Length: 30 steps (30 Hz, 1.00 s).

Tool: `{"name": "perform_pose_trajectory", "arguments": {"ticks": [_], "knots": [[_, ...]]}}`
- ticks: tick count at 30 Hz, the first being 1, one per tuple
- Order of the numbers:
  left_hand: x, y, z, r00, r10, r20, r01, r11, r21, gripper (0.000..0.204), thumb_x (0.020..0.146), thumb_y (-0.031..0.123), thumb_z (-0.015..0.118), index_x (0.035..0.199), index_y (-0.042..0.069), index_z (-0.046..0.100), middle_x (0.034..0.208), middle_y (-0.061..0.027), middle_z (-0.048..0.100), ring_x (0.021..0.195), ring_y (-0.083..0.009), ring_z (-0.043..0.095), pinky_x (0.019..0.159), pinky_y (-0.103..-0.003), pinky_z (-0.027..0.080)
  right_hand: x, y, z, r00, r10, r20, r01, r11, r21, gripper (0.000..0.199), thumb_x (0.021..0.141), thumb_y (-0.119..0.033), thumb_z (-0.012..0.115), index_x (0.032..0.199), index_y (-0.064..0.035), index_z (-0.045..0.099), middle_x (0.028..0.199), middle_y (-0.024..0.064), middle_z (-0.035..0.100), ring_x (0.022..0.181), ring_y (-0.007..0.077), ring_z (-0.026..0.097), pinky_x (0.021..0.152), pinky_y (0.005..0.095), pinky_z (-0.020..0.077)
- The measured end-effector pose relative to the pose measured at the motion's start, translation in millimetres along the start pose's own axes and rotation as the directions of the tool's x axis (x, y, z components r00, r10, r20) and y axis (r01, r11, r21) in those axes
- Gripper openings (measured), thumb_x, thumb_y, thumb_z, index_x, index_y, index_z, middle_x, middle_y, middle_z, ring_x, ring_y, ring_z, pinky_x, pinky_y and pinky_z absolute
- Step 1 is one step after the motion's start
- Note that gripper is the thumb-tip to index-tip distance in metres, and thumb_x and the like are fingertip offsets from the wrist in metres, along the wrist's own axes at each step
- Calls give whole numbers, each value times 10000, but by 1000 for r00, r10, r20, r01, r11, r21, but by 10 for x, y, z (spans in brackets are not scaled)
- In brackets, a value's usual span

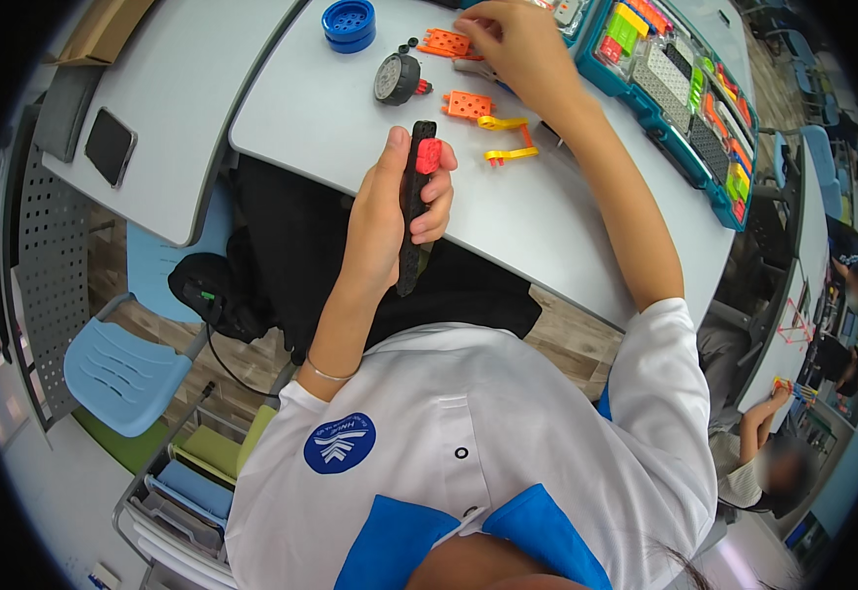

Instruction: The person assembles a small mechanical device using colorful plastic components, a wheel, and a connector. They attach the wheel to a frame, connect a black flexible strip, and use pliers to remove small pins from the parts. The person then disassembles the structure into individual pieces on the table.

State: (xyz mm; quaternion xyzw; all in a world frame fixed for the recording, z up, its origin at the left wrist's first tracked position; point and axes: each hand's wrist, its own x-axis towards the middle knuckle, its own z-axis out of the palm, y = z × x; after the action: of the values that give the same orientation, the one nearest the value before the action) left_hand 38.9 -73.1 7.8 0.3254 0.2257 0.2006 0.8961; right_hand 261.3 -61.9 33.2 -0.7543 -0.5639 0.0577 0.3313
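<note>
My left hand [378, 221] is closed around a long black beam [415, 202], held upright over the table's near edge. A red connector piece [429, 155] sits on the beam's side near its top, between thumb and fingers. My right hand [510, 41] reaches over the far part of the table, fingers curved and slightly apart, above an orange perforated piece [445, 41]. Nearer lie a second orange plate [468, 104] and a yellow frame [510, 153] with an orange crossbar. A grey-and-black wheel [397, 79] with a red hub stands to the left.
Two stacked blue wheel rims [348, 27] stand at the far left of the white table [296, 108]. A teal case [660, 128] of coloured building parts lies on the right. A phone [111, 147] rests on the neighbouring table. A blue chair [126, 369] is at left; people sit far right.
</note>
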Motion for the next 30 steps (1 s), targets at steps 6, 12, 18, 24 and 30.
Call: {"name": "perform_pose_trajectory", "arguments": {"ticks": [6,12,18,24,30], "knots": [[-6,-11,67,998,59,33,-56,994,-99,405,1076,363,283,1144,7,463,780,-9,429,502,-46,319,430,-201,267,-547,-265,-420,977,-195,81,167,948,271,268,862,-249,748,1005,-27,707,859,99,678,774,189,647,673,304,499],[-14,-165,277,968,213,-133,-188,966,177,282,1058,297,322,1225,82,394,863,-46,498,579,-63,387,491,-213,322,-951,-568,-303,985,-129,118,73,916,394,283,823,-222,786,970,-13,664,849,65,685,755,164,660,711,300,498],[-44,-240,215,876,480,49,-464,810,360,382,1021,212,430,1318,-18,357,1026,-87,525,795,-109,488,663,-249,410,-876,-423,-394,937,7,348,-264,668,696,226,849,-161,763,980,-17,651,896,37,693,845,110,678,786,272,523],[-8,-172,221,800,590,109,-569,688,450,427,975,88,564,1348,-26,390,1136,-100,547,881,-100,475,716,-217,405,-861,-397,-413,898,21,440,-365,596,715,298,864,-175,769,1065,11,654,948,48,677,883,109,666,828,270,541],[-111,-87,224,935,353,18,-302,772,559,280,1020,198,551,1192,-15,495,870,-35,566,699,-60,473,575,-217,380,-894,-337,-402,938,-47,344,-221,683,696,246,897,-220,735,969,1,654,868,31,648,806,106,633,748,264,524]]}}
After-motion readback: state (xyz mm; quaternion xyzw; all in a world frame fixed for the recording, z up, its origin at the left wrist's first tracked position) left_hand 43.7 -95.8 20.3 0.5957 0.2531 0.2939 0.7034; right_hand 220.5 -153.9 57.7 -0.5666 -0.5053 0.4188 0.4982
